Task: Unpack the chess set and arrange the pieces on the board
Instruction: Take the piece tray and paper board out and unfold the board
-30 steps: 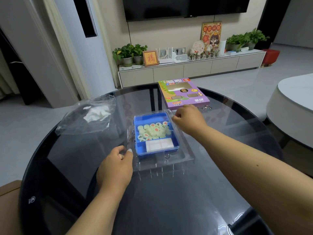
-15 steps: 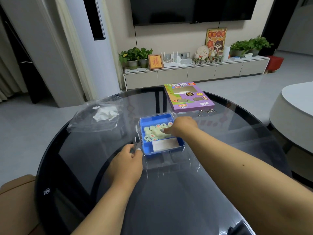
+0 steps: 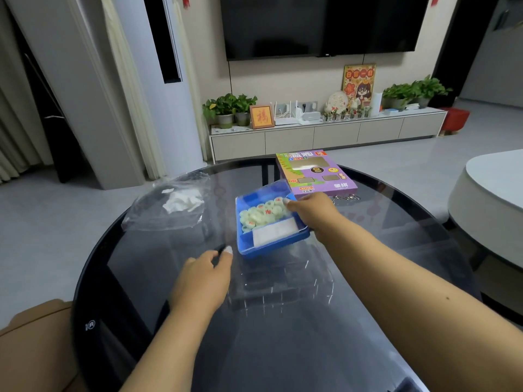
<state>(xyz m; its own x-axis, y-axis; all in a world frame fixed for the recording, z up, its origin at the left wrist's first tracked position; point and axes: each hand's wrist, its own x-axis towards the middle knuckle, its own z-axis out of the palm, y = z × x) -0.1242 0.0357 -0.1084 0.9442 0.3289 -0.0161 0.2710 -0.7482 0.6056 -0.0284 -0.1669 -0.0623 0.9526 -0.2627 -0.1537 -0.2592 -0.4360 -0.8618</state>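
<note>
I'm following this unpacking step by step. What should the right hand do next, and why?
Probably lift the blue tray clear: the right hand grips its far right edge, tilting it, with pieces inside, while the left hand steadies the clear packaging.

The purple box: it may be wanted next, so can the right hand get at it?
Probably yes: the purple box lies just beyond the right hand, nothing between them, though that hand holds the blue tray.

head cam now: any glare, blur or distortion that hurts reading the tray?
Head view: glass table shows soft reflections, and the clear lid nearly vanishes against it. Wide-angle bends the edges. The right hand is slightly soft. Pieces in the blue tray are visible, their marks mostly too small to read.
</note>
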